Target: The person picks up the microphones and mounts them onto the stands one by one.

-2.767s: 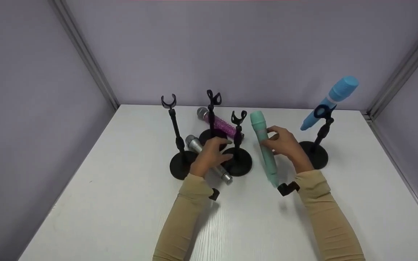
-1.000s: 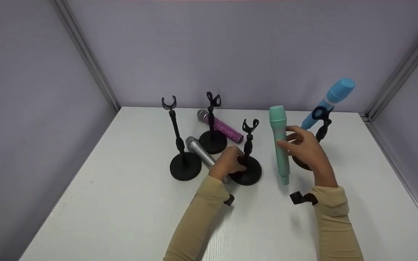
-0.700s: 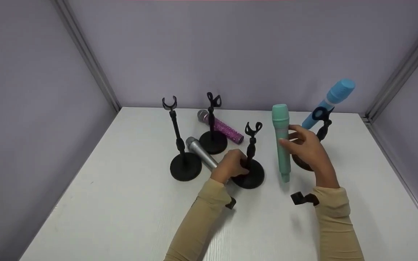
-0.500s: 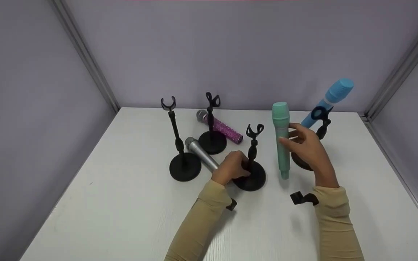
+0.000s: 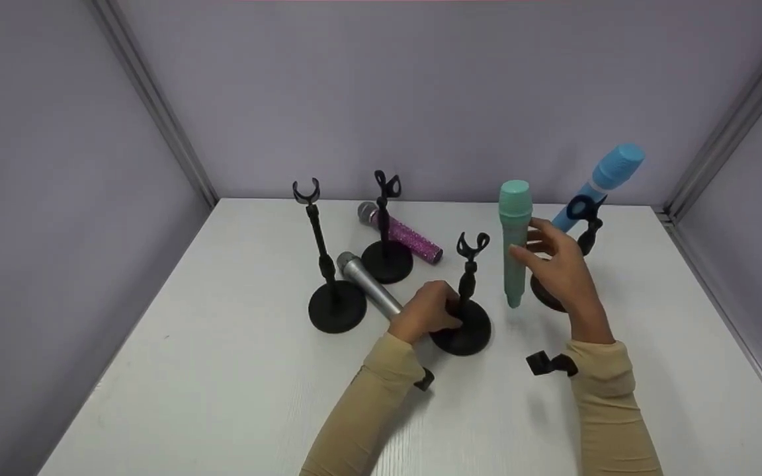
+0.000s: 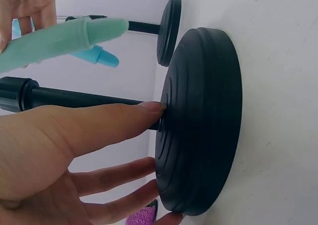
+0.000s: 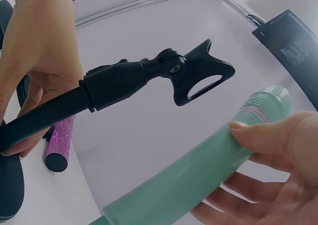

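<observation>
Mint mic [image 5: 514, 228] — in R hand [image 5: 558, 268]; stand [image 5: 475, 332] — L hand [image 5: 426, 311]

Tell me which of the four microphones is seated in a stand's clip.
The blue microphone, in the far-right black stand. The mint microphone is in the right hand; the silver microphone and the pink microphone lie on the table.

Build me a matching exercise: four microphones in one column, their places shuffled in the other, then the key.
1. Mint-green, stick-shaped microphone
2. Light-blue, stick-shaped microphone
3. Glittery magenta microphone with a grey head
4. Shiny silver, round-headed microphone

A. Lying on the white table, one end hidden by the left hand
B. Tilted in the clip of the rightmost black stand
C. Lying behind the rearmost black stand's pole
D. Held in the right hand

Pairs: 1-D, 2-B, 3-C, 4-A
</observation>
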A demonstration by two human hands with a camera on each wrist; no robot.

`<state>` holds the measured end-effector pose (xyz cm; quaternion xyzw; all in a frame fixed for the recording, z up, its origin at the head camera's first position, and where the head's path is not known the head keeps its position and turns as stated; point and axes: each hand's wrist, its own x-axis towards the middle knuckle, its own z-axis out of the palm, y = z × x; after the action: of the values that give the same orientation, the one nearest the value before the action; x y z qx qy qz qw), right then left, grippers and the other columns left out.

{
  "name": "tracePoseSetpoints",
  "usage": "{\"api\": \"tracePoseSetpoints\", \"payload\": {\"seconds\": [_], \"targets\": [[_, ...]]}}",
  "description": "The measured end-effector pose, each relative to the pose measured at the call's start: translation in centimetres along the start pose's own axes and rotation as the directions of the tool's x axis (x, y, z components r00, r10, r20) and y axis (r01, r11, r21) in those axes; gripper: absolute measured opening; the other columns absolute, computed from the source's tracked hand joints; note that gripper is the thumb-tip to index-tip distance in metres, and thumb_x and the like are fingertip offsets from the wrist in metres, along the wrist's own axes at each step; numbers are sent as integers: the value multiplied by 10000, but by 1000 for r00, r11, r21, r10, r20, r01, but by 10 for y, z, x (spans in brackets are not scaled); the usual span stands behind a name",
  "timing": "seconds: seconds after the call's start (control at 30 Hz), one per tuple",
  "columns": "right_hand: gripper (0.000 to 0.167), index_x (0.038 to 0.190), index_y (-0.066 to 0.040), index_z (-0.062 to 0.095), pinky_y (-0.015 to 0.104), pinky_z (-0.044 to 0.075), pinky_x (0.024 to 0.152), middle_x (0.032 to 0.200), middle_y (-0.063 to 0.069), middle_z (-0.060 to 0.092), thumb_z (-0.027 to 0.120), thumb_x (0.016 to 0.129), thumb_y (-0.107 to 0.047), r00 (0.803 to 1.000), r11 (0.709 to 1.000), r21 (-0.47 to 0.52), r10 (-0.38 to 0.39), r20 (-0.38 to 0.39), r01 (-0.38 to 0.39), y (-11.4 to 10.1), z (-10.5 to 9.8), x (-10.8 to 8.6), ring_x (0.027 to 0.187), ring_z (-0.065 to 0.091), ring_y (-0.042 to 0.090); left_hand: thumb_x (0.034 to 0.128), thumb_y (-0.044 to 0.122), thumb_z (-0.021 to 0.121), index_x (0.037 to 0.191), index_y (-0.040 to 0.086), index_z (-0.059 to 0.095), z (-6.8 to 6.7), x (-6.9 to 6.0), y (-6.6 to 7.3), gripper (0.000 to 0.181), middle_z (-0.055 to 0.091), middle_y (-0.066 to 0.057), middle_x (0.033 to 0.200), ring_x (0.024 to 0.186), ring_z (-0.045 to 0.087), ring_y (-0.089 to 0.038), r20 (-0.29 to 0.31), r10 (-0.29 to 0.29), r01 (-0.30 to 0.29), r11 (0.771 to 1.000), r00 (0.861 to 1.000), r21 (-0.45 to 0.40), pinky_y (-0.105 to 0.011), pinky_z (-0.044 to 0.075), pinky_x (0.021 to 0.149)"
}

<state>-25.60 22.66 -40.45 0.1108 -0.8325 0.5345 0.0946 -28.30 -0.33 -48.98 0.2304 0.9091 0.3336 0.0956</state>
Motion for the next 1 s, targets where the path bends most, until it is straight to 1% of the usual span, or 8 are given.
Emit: {"api": "tracePoseSetpoints", "payload": {"seconds": [0.2, 0.4, 0.5, 0.57, 0.7, 0.8, 0.87, 1.0], "targets": [[595, 1530, -86, 470, 302, 476, 1008, 1392, 176, 616, 700, 992, -196, 999, 1000, -5, -21, -26, 21, 0, 2, 0, 1233, 592, 254, 794, 25, 850, 977, 26, 804, 1, -1, -1, 188, 775, -63, 907, 764, 578, -70, -2, 19, -19, 1000, 1000, -23, -223, 534, 756], [565, 1496, -69, 513, 188, 491, 959, 1350, 178, 648, 716, 971, -120, 995, 997, 1, -79, -54, 79, 1, 4, 0, 1143, 609, 89, 816, 72, 861, 1060, 42, 795, 1, 1, -5, 255, 777, -68, 1022, 879, 659, -99, 13, 23, -23, 999, 1000, -25, -234, 562, 833], [560, 1488, -58, 519, 163, 488, 955, 1356, 177, 641, 717, 966, -96, 994, 996, 12, -92, -60, 93, 2, 4, 0, 1117, 607, 15, 815, 86, 867, 1051, 48, 792, 0, 2, -7, 251, 773, -58, 1023, 889, 660, -94, 22, 30, -29, 999, 999, -26, -229, 559, 838], [559, 1489, -52, 515, 155, 485, 956, 1370, 175, 630, 713, 967, -91, 994, 995, 19, -92, -60, 93, 2, 4, 0, 1116, 603, 0, 813, 90, 868, 1025, 52, 795, 0, 3, -9, 227, 776, -48, 995, 864, 647, -79, 27, 43, -42, 999, 999, -22, -220, 556, 821], [556, 1496, -65, 509, 154, 495, 943, 1395, 165, 612, 704, 976, -98, 996, 996, 33, -75, -57, 77, 0, 5, 1, 1129, 608, 28, 814, 104, 869, 987, 60, 799, -1, 4, -11, 192, 771, -29, 953, 826, 607, -51, 33, 67, -67, 998, 997, -4, -202, 539, 795], [551, 1498, -86, 510, 184, 508, 942, 1405, 151, 610, 698, 981, -110, 997, 997, 39, -59, -56, 61, -3, 6, 2, 1140, 614, 63, 815, 110, 868, 971, 59, 801, -2, 5, -12, 177, 768, -27, 936, 810, 592, -49, 36, 75, -76, 997, 996, 3, -205, 534, 784], [546, 1498, -94, 510, 206, 510, 953, 1408, 141, 610, 694, 984, -109, 997, 998, 45, -51, -58, 53, -4, 7, 2, 1150, 616, 78, 818, 114, 867, 971, 58, 799, -2, 5, -13, 176, 764, -26, 941, 816, 588, -50, 40, 73, -73, 997, 997, 2, -207, 532, 787], [532, 1484, -88, 520, 220, 520, 970, 1390, 123, 616, 690, 980, -79, 996, 996, 60, -65, -55, 68, -4, 8, 5, 1161, 623, 84, 822, 117, 866, 990, 59, 797, -1, 5, -13, 190, 759, -27, 982, 858, 596, -54, 48, 63, -63, 998, 997, -9, -216, 536, 824]]}}
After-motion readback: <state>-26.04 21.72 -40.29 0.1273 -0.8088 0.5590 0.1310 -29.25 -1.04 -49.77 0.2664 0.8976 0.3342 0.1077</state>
